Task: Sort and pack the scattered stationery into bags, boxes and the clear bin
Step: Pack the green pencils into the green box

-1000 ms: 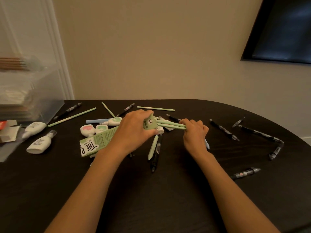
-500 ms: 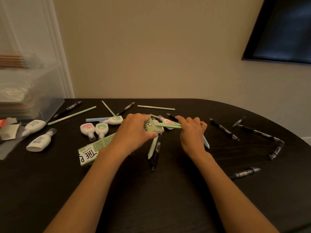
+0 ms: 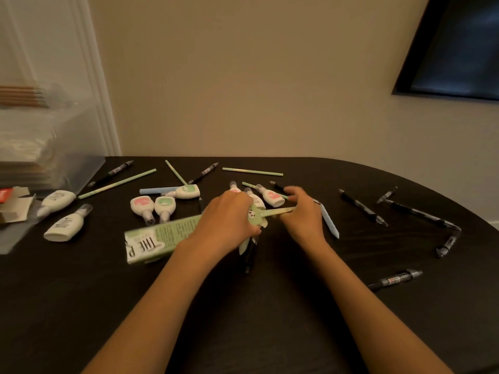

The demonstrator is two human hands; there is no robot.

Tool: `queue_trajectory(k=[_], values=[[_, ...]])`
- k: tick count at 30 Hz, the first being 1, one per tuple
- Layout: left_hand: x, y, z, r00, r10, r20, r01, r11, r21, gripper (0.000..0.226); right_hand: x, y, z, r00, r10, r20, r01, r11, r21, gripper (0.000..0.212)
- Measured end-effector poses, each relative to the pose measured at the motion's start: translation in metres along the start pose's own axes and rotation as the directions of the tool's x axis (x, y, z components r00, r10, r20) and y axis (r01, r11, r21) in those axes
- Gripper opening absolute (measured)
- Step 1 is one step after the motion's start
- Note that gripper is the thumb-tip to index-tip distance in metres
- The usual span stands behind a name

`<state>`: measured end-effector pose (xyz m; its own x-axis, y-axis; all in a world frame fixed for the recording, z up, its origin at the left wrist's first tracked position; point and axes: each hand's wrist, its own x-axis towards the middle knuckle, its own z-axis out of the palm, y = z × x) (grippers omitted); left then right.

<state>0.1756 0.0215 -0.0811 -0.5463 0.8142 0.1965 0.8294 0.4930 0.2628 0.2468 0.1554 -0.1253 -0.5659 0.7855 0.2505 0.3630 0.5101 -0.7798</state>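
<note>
At the far left edge of the dark wooden table point(image 3: 270, 333) stands a clear plastic bin point(image 3: 62, 157) with flat packets stacked inside and a bag of brown pencils point(image 3: 24, 97) lying on top. Near it, two white correction-tape dispensers point(image 3: 66, 225) lie on their sides, well apart from the hands. Further right, three labelled dispensers point(image 3: 164, 206) with pink and green stickers lie close together, just beyond a long green cardboard box point(image 3: 159, 237) printed with black letters.

The box lies at a slant, its left end nearer the person. The left hand point(image 3: 229, 220) grips the box's right end, fingers curled round the open mouth, where a small panda flap shows. A bundle of pale green sticks point(image 3: 280, 211) pokes out of that mouth to the right, nearly level. The right hand point(image 3: 302, 214) holds the bundle's free end, fingers curled over it, though blur hides the exact pinch. The bundle thus bridges the gap between the two hands.

Loose green sticks point(image 3: 252, 171) lie on the far side of the table. Just right of the right hand lies a pale blue stick point(image 3: 329, 220). Black pens point(image 3: 363, 207) are scattered over the right part of the table, well apart from both hands.
</note>
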Motion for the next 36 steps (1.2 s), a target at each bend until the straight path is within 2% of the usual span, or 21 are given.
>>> queue_trajectory(k=[3,5,7,9,12,15,19,22,24,26,28,31,36], values=[[0.003,-0.002,0.002,1.000,-0.019,0.003,0.019,0.999,0.029,0.052,-0.002,-0.006,-0.005,0.991,0.023,0.130,-0.061,0.954,0.293,0.051],[0.006,-0.002,0.005,0.999,-0.039,0.011,0.039,0.999,-0.010,0.056,-0.004,-0.013,-0.009,0.975,0.001,0.221,-0.108,0.875,0.473,0.050],[0.007,-0.004,0.009,0.998,-0.070,0.001,0.070,0.996,-0.052,0.057,-0.007,-0.019,-0.008,0.924,-0.010,0.382,-0.232,0.779,0.582,0.053],[0.009,-0.008,0.012,0.993,-0.117,-0.009,0.116,0.990,-0.074,0.056,-0.013,-0.025,-0.008,0.867,0.031,0.498,-0.312,0.813,0.492,0.048],[0.011,-0.013,0.014,0.983,-0.179,-0.026,0.177,0.982,-0.063,0.044,-0.017,-0.029,-0.009,0.859,0.101,0.501,-0.282,0.911,0.301,0.041],[0.012,-0.013,0.015,0.978,-0.202,-0.050,0.200,0.979,-0.037,0.041,-0.019,-0.032,-0.011,0.812,0.077,0.578,-0.269,0.929,0.254,0.056],[0.012,-0.013,0.015,0.980,-0.199,0.022,0.200,0.977,-0.070,0.037,-0.017,-0.029,-0.013,0.752,0.069,0.656,-0.288,0.929,0.233,0.062],[0.013,-0.013,0.015,0.974,-0.216,0.069,0.222,0.970,-0.096,0.040,-0.005,-0.022,-0.020,0.810,0.098,0.579,-0.279,0.931,0.233,0.053],[0.017,-0.012,0.012,0.971,-0.232,0.065,0.238,0.965,-0.106,0.047,0.013,-0.014,-0.025,0.894,0.167,0.417,-0.280,0.932,0.228,0.041],[0.024,-0.010,0.009,0.969,-0.243,0.053,0.248,0.963,-0.109,0.056,0.035,-0.006,-0.024,0.948,0.213,0.236,-0.232,0.971,0.058,0.036],[0.035,-0.009,0.005,0.971,-0.236,0.038,0.239,0.966,-0.101,0.055,0.057,0.001,-0.020,0.970,0.189,0.151,-0.157,0.967,-0.200,0.036],[0.054,-0.007,0.002,0.977,-0.210,0.036,0.212,0.972,-0.100,0.051,0.082,0.007,-0.013,0.956,0.166,0.242,-0.033,0.879,-0.475,0.033],[0.080,-0.011,0.004,0.980,-0.191,0.050,0.195,0.978,-0.070,0.040,0.106,0.015,-0.006,0.899,0.247,0.361,0.017,0.805,-0.593,0.024]])
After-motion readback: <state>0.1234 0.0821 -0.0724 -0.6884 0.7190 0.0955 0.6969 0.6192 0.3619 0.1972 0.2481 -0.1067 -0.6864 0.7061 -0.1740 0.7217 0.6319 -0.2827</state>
